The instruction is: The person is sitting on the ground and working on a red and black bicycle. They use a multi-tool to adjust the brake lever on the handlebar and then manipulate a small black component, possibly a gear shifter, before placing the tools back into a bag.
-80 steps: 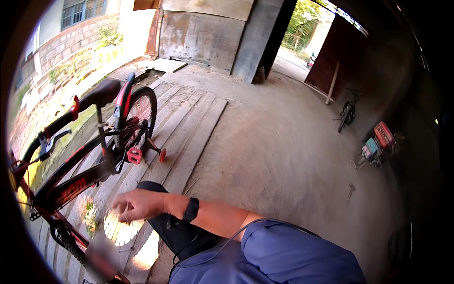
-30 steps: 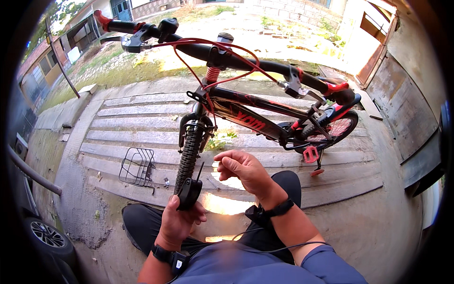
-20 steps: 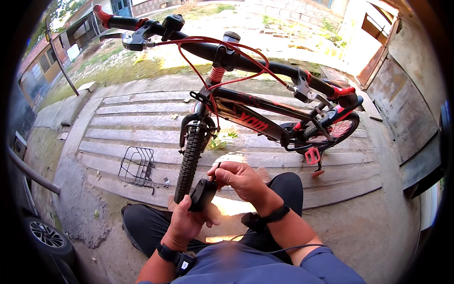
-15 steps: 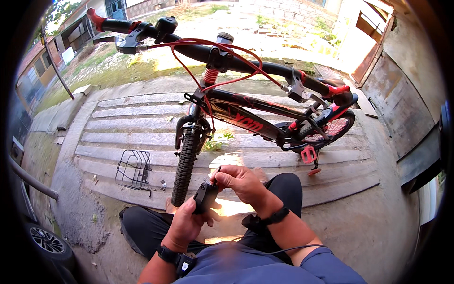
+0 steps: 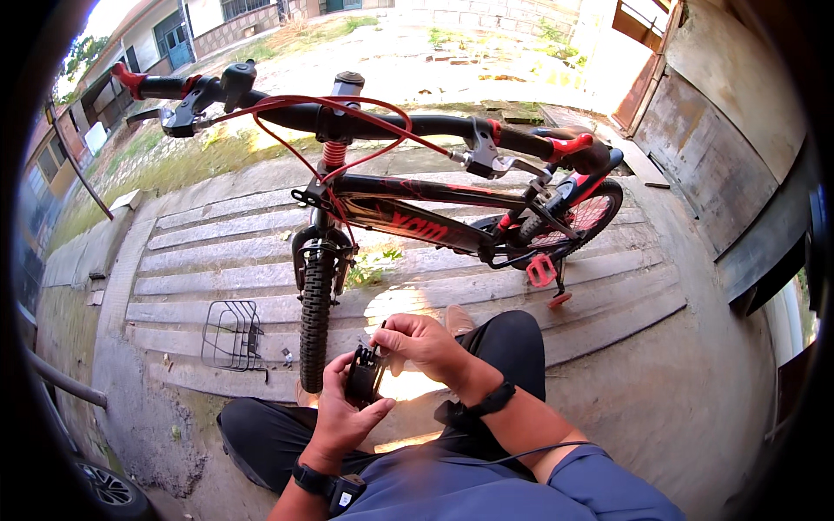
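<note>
Cupped around a black compact tool [image 5: 364, 376] with a thin dark rod, my left hand [image 5: 343, 417] is low in the middle of the head view. My right hand [image 5: 424, 347] is closed on the top of the same tool, thumb and fingers at the rod; exactly what they pinch is partly hidden. Just beyond them stands a black and red bicycle [image 5: 408, 221], side-on, its knobbly front tyre [image 5: 316, 317] behind my left hand. Red cables loop from its handlebar [image 5: 417, 126], and a red pedal [image 5: 541, 271] shows at the right.
A black wire rack [image 5: 228, 334] lies left of the front tyre on ridged concrete slabs [image 5: 191, 260]. A grey pipe [image 5: 69, 379] and a car wheel [image 5: 113, 484] are at lower left. A metal-sheeted wall [image 5: 708, 148] rises at right; a sunlit yard lies beyond.
My view has swung round to face the bicycle. My right hand has moved down onto the tool in my left hand, which has turned in its grip.
</note>
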`<state>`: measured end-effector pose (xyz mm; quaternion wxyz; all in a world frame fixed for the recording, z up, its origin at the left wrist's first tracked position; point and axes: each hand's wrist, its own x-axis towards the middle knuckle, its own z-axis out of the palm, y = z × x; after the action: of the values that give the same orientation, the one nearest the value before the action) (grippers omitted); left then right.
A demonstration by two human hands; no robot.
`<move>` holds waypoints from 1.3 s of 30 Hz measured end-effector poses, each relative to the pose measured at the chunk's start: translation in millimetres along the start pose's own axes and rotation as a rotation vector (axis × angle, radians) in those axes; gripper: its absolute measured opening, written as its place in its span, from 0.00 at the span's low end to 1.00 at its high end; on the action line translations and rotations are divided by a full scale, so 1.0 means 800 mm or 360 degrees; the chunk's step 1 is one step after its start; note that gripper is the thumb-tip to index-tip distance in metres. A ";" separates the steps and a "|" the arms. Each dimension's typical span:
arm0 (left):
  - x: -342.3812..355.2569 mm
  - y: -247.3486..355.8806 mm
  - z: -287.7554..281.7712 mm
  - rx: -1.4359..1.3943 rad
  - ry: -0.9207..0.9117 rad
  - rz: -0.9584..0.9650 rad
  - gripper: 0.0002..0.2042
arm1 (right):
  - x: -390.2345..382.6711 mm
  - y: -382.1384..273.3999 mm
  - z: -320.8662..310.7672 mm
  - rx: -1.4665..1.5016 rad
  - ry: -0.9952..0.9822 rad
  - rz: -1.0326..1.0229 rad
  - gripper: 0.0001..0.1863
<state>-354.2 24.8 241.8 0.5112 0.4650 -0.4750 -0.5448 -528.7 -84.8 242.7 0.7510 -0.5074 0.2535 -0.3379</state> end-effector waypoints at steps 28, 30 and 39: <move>0.081 0.283 -0.031 0.0854 0.0316 0.1045 0.31 | 0.052 -0.154 -0.100 0.0778 -0.0097 -0.0857 0.16; 0.092 0.319 -0.013 0.1065 0.0264 0.1143 0.32 | 0.059 -0.163 -0.103 0.0903 -0.0175 -0.0955 0.16; 0.168 0.386 0.103 0.1605 -0.0208 0.1485 0.18 | 0.076 -0.153 -0.087 0.1285 -0.0380 -0.0994 0.16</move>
<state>-406.3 -114.3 555.0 0.3838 0.3590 -0.8508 -0.0072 -570.6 -204.1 329.7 0.7739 -0.2639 -0.1477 -0.5564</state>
